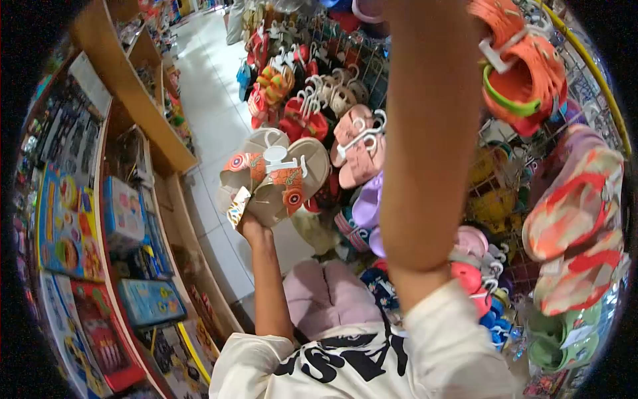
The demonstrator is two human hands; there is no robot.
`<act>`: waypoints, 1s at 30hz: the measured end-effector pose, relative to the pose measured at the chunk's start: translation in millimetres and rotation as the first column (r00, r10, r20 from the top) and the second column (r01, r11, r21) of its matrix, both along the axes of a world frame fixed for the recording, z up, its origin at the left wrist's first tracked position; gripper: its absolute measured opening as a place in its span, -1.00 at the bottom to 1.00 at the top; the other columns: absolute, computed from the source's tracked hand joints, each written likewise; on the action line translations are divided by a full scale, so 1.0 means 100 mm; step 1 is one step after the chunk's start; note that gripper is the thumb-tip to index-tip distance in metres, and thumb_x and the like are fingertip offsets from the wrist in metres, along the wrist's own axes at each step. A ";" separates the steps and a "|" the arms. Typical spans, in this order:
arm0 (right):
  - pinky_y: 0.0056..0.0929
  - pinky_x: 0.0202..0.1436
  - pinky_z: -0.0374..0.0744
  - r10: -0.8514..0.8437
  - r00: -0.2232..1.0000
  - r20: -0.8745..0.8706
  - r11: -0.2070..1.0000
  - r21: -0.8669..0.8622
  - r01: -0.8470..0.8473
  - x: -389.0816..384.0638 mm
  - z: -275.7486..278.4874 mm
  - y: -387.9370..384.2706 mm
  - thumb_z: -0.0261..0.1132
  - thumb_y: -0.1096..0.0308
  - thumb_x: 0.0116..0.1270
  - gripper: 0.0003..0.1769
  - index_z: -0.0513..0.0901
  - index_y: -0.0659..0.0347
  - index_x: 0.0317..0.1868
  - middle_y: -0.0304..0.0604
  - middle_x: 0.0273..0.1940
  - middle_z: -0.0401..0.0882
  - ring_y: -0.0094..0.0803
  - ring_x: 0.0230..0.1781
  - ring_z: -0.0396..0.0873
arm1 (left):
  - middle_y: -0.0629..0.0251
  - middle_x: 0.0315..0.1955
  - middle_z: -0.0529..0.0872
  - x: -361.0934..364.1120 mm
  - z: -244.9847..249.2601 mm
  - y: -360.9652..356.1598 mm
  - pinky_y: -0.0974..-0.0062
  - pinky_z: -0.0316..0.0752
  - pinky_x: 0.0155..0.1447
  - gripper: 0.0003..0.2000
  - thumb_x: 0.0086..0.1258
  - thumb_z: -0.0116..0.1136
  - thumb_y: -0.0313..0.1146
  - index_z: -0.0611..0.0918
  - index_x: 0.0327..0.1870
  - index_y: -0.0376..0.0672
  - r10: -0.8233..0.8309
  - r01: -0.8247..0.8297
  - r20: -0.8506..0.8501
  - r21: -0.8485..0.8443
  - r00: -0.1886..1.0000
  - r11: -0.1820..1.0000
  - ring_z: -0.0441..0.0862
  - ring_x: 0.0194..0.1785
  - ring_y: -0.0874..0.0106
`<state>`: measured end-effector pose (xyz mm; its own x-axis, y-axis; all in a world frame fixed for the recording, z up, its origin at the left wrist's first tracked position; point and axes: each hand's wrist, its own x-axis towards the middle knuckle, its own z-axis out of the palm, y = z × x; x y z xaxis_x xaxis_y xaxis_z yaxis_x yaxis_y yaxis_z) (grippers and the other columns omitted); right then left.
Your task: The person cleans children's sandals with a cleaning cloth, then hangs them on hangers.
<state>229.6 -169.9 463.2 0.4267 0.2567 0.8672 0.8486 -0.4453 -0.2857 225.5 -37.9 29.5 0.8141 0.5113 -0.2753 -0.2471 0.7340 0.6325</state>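
Observation:
A pair of beige sandals [269, 203] with orange patterned straps and round shield-like emblems is in my left hand [251, 227], which grips it at the lower edge. A white plastic hanger [276, 155] joins the two sandals, and a patterned tag [238, 207] hangs by my fingers. My right arm [432, 133] reaches up past the top edge of the view, so that hand is hidden. To the right of the arm hang orange clogs [528, 80] with a lime-green strap.
Racks of hung footwear line the right side, with pink slippers [359, 146], red-and-cream slippers [575, 216] and green slippers [565, 339]. Wooden shelves [126, 80] with boxed goods [70, 226] stand on the left. A white tiled floor [206, 86] runs between them.

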 end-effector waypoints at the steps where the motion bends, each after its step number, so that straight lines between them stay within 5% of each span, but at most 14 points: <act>1: -0.29 -0.01 0.53 0.054 0.998 -0.030 0.994 0.098 -0.051 -0.29 -0.51 0.02 0.27 0.25 0.23 -0.56 0.49 0.29 0.07 -0.03 0.03 0.51 -0.24 -0.12 0.57 | 0.23 0.00 0.62 -0.24 -0.07 0.01 0.34 0.62 -0.03 -0.66 0.40 0.14 -0.31 0.51 0.14 -0.20 0.004 -0.003 -0.010 0.021 1.000 1.000 0.64 -0.06 0.34; 3: -0.29 0.04 0.48 -0.019 0.987 -0.158 0.982 0.182 0.048 -0.81 -1.59 0.01 0.31 0.30 0.18 -0.60 0.54 0.27 0.01 -0.08 -0.04 0.55 -0.23 -0.06 0.53 | 0.27 0.03 0.59 -0.79 -0.08 0.02 0.33 0.57 0.07 -0.68 0.41 0.08 -0.38 0.49 0.16 -0.20 -0.032 0.032 -0.116 -0.009 0.993 0.999 0.59 0.02 0.35; 4: -0.19 0.25 0.31 -0.323 0.933 -0.159 0.942 0.037 0.333 -1.04 -2.16 -0.01 0.38 0.32 0.12 -0.48 0.48 0.26 0.10 -0.01 0.09 0.46 -0.09 0.16 0.37 | 0.28 0.03 0.59 -1.05 -0.17 0.03 0.33 0.55 0.10 -0.69 0.42 0.07 -0.37 0.50 0.15 -0.19 -0.069 0.064 -0.081 -0.063 0.994 0.996 0.58 0.04 0.36; 7: -0.11 0.35 0.16 -0.447 0.791 -0.417 0.886 -0.084 0.456 -1.85 -3.53 -0.23 0.46 0.23 0.07 -0.14 0.22 0.32 0.30 0.15 0.31 0.13 -0.05 0.28 0.22 | 0.31 0.02 0.60 -1.83 -0.63 0.14 0.38 0.54 0.10 -0.68 0.41 0.10 -0.35 0.51 0.16 -0.17 -0.236 0.219 -0.139 -0.126 0.962 0.968 0.57 0.04 0.40; 8: -0.17 0.32 0.21 -0.245 0.727 -0.641 0.906 0.115 0.406 -2.11 -3.84 -0.30 0.47 0.22 0.08 -0.15 0.22 0.32 0.30 0.13 0.28 0.16 -0.11 0.28 0.23 | 0.31 0.01 0.61 -2.10 -0.68 0.13 0.40 0.54 0.08 -0.68 0.40 0.12 -0.33 0.51 0.15 -0.18 -0.187 0.181 -0.242 -0.045 0.952 0.982 0.57 0.03 0.42; 9: -0.23 0.29 0.26 0.003 0.621 -0.784 0.864 0.315 0.393 -2.36 -4.06 -0.39 0.47 0.22 0.10 -0.16 0.22 0.31 0.30 0.11 0.26 0.19 -0.17 0.27 0.25 | 0.31 -0.01 0.62 -2.33 -0.68 0.08 0.41 0.54 0.06 -0.67 0.40 0.14 -0.32 0.52 0.13 -0.19 -0.130 0.152 -0.337 0.038 0.932 0.988 0.57 0.02 0.45; 13: -0.42 0.13 0.41 0.152 0.281 -0.948 0.919 0.240 0.312 -3.11 -4.36 -0.83 0.29 0.27 0.32 -0.49 0.33 0.29 0.18 -0.03 -0.03 0.48 -0.39 0.04 0.45 | 0.31 -0.19 0.66 -2.88 -0.74 0.29 0.55 0.46 -0.10 -0.72 0.38 0.20 -0.22 0.53 -0.06 -0.22 -0.356 0.483 -0.484 0.165 0.799 0.860 0.57 -0.18 0.54; 14: -0.41 0.06 0.44 -0.081 0.264 -0.961 0.974 -0.021 0.225 -3.27 -4.22 -0.90 0.20 0.23 0.40 -0.57 0.34 0.32 0.12 -0.01 -0.16 0.55 -0.43 -0.08 0.51 | 0.31 -0.23 0.65 -2.97 -0.75 0.32 0.54 0.46 -0.12 -0.71 0.37 0.22 -0.20 0.52 -0.09 -0.23 -0.393 0.551 -0.493 0.228 0.776 0.803 0.56 -0.21 0.54; 18: -0.19 -0.04 0.49 -0.315 0.097 -0.944 0.948 -0.308 0.076 -3.67 -4.27 -1.09 0.15 0.18 0.38 -0.63 0.41 0.35 -0.03 0.21 -0.22 0.57 0.00 -0.12 0.57 | 0.18 -0.31 0.65 -3.26 -0.61 0.48 0.45 0.47 -0.07 -0.61 0.29 0.24 -0.20 0.46 -0.03 -0.31 -0.489 0.676 -0.499 0.670 0.716 0.306 0.60 -0.20 0.33; 22: 0.01 -0.04 0.45 -0.516 0.259 -0.817 0.857 -0.486 0.174 -3.24 -4.03 -1.11 0.13 0.31 0.31 -0.64 0.37 0.42 -0.01 0.28 -0.14 0.47 0.19 -0.08 0.49 | 0.03 -0.16 0.62 -3.13 -0.29 0.83 0.25 0.43 0.08 -0.61 0.30 0.10 -0.35 0.42 0.10 -0.34 -0.269 0.715 -0.796 0.605 0.542 -0.351 0.56 -0.01 0.09; 26: -0.20 -0.13 0.51 -0.199 0.485 -0.851 0.971 -0.107 0.212 -1.89 -4.42 -1.05 0.15 0.38 0.32 -0.83 0.47 0.31 -0.18 0.14 -0.28 0.57 -0.01 -0.23 0.58 | -0.03 0.07 0.50 -2.78 0.28 0.76 0.11 0.19 0.33 -0.64 0.32 -0.01 -0.42 0.43 0.15 -0.26 -0.174 0.624 -0.663 0.746 0.728 -0.232 0.36 0.25 0.02; 27: -0.31 -0.14 0.51 -0.099 0.476 -0.874 0.986 -0.022 0.166 -1.49 -4.78 -1.03 0.16 0.37 0.31 -0.81 0.50 0.31 -0.14 0.06 -0.30 0.59 -0.17 -0.25 0.59 | -0.03 0.10 0.48 -2.67 0.32 0.65 0.03 0.12 0.35 -0.63 0.33 0.01 -0.38 0.43 0.15 -0.25 -0.210 0.574 -0.617 0.785 0.758 -0.236 0.32 0.28 0.00; 29: -0.31 -0.13 0.51 -0.046 0.186 -0.981 0.977 -0.005 0.211 -0.78 -5.64 -0.94 0.18 0.36 0.27 -0.78 0.55 0.29 -0.13 0.02 -0.28 0.61 -0.21 -0.23 0.60 | -0.02 0.16 0.45 -2.42 0.30 0.44 -0.12 -0.02 0.40 -0.61 0.34 0.04 -0.31 0.43 0.15 -0.24 -0.275 0.470 -0.522 0.851 0.807 -0.236 0.26 0.35 -0.02; 30: -0.42 -0.28 0.54 -0.115 0.309 -0.944 0.993 -0.097 0.071 -0.48 -6.25 -0.97 0.18 0.37 0.25 -0.76 0.55 0.32 -0.12 -0.12 -0.34 0.62 -0.40 -0.38 0.57 | -0.01 0.19 0.43 -2.30 0.22 0.32 -0.19 -0.09 0.39 -0.60 0.34 0.05 -0.26 0.44 0.15 -0.23 -0.255 0.481 -0.561 0.818 0.787 -0.314 0.22 0.37 -0.03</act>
<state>181.5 -267.4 -162.3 0.9727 0.1736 -0.1542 -0.0400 -0.5288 -0.8478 -5.0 -5.6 51.7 0.9932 -0.1163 -0.0041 -0.0846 -0.7462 0.6603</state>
